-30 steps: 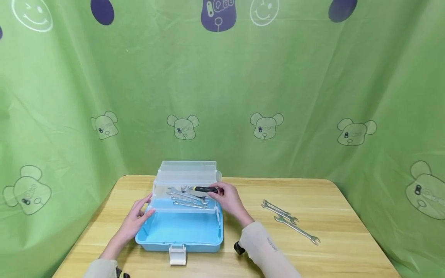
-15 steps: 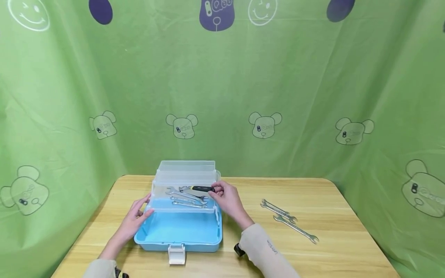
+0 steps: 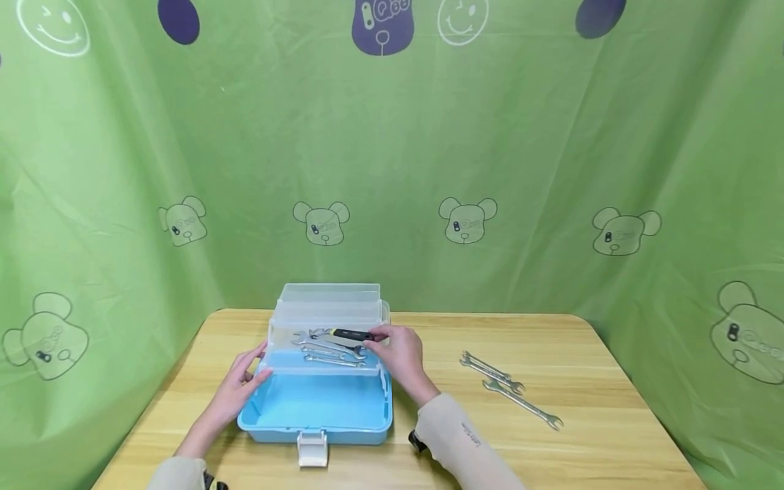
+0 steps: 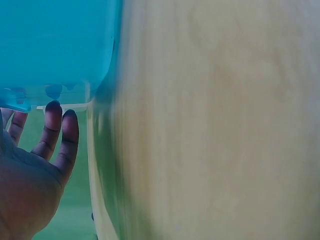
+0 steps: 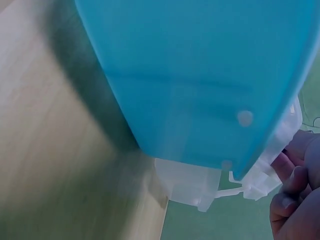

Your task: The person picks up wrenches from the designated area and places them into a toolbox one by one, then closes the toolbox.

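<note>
In the head view, my right hand (image 3: 398, 350) pinches the end of the black handle of an adjustable wrench (image 3: 352, 334). Its metal head points left, over the clear tray (image 3: 343, 371) of a blue toolbox (image 3: 312, 434). Several silver wrenches (image 3: 331, 346) lie in that tray just in front of it. My left hand (image 3: 235, 386) rests against the toolbox's left side, thumb by the tray's front corner and the other fingers extended along the side. In the right wrist view, curled fingers (image 5: 295, 180) show beside the clear plastic; the wrench is hidden there.
Several loose open-end wrenches (image 3: 520, 400) lie on the wooden table (image 3: 588, 361) to the right of the toolbox. A white latch (image 3: 313, 449) hangs at its front. More clear tiers (image 3: 331, 292) rise behind the tray. A green curtain (image 3: 392, 150) surrounds the table.
My right hand has shifted the adjustable wrench slightly left, and its handle now slopes down toward the right. The left hand stays at the toolbox's side.
</note>
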{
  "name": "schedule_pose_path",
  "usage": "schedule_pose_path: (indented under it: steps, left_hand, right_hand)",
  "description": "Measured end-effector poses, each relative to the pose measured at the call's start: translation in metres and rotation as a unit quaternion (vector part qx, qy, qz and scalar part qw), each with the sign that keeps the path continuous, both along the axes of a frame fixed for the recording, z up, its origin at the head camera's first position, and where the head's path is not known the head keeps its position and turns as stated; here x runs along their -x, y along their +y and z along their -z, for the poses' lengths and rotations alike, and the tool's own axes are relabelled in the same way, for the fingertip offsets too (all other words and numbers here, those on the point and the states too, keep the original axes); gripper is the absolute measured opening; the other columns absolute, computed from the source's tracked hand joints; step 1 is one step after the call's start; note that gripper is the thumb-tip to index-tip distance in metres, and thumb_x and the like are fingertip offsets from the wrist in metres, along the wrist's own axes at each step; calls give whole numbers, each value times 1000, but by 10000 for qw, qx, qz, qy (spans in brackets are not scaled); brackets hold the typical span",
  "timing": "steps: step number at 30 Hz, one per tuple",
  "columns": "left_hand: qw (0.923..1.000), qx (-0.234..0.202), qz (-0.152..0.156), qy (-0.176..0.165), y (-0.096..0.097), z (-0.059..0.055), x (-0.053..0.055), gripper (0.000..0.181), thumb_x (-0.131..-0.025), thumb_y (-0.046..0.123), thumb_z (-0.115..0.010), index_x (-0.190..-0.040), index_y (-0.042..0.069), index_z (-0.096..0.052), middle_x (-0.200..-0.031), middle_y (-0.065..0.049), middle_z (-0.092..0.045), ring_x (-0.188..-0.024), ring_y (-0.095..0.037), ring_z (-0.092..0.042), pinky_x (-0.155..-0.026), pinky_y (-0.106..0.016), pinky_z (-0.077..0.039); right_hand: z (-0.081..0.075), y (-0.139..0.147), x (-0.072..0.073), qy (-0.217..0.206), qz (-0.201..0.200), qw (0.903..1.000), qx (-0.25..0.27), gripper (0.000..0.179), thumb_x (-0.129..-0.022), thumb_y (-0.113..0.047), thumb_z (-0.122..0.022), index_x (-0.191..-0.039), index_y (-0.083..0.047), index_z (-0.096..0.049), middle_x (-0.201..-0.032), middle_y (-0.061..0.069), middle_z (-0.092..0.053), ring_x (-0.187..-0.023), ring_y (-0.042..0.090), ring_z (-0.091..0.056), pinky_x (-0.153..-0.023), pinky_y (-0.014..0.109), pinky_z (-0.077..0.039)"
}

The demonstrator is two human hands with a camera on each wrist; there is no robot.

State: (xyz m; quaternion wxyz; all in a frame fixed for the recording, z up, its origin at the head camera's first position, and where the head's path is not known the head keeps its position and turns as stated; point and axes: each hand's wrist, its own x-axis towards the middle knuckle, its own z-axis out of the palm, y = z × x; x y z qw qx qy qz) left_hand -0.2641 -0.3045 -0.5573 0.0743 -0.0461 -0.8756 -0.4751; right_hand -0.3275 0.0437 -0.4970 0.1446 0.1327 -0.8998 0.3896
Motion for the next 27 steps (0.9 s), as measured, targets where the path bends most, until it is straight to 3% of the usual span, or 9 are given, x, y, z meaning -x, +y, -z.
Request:
schedule_pose_path:
  steps: [8,19,27]
  left_hand:
    - [10000,-13,3,-62,0,1,1,63,-106,35,-60,-162,21,-36,-144,-13,-45,-86,-14,-49,-73,-25,-47]
    - [9999,-112,18,-96,1,1,2,63,-105,35,-61,-162,23,-36,-144,-13,-45,-87,-17,-50,-74,-25,-48]
    - [9997,-136,-48,-205,0,1,1,63,-105,37,-62,-162,23,-37,-145,-12,-45,-88,-17,-50,-73,-25,-48]
  right_hand:
    - [1,-6,3,224,85,9990,-364,24,-84,-29,-87,-104,-16,-82,-86,-4,-79,-75,11,-66,-65,26,-43]
    - [4,-13,4,357,71,9967,-732,23,-89,-27,-83,-109,-15,-82,-93,-1,-80,-80,17,-72,-63,27,-47]
    - [4,-18,3,592,123,9903,-1250,19,-89,-23,-83,-105,-14,-83,-91,1,-80,-78,18,-73,-61,29,-49]
